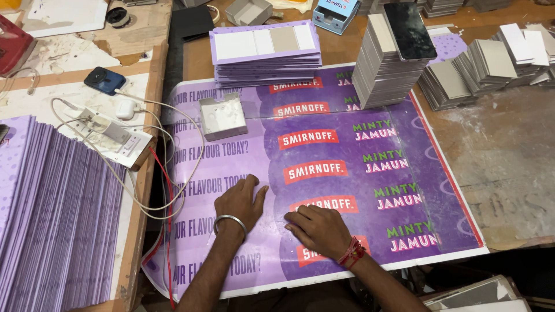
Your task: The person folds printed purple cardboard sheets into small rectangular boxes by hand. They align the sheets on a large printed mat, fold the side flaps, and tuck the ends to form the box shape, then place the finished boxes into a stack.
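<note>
Both hands lie flat on a large purple printed sheet (347,173) that covers the middle of the surface. The left hand (240,202) is spread, palm down, fingers fanned toward the far edge; the right hand (318,231) rests beside it with fingers held close together, also pressing down. Neither hand pinches or grips anything.

The sheet looks already laid out and mostly smooth, its near edge overhanging the front edge of the surface (a slight lift shows along its left margin). By the look of it, the pressing is at the near middle only, and the far half has not been worked.

On the sheet toward its far left stands a small white open box (222,115), unfilled. Beyond it, at the far edge, sits a pile of purple folded blanks (266,55), and to its right a tall stack of grey boards (378,66) with a phone (409,32) on top. More grey boards (480,69) lie fanned near the far right corner. A thick stack of purple sheets (52,214) waits at the left, which suggests much material is yet unused.
</note>
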